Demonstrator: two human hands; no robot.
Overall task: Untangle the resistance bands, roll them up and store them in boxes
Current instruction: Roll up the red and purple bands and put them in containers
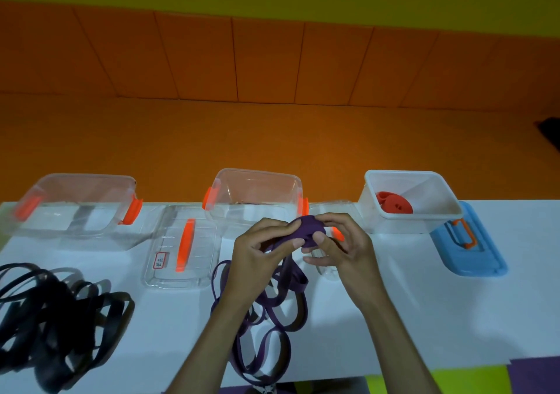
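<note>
A purple resistance band (269,312) lies in loose loops on the white table (424,318) in front of me. Its upper end is wound into a small roll (310,227) held above the table. My left hand (257,251) pinches the strap just left of the roll. My right hand (336,242) grips the roll, thumb on its front. A tangled black band (57,315) lies at the left. A rolled red band (394,204) sits inside the white box (381,212).
Two clear boxes with orange latches stand at the back, one at the left (75,206), one in the middle (254,193). A clear lid (181,248) lies between them. A second clear lid (330,209) shows behind my hands. A blue lid (469,242) lies at the right.
</note>
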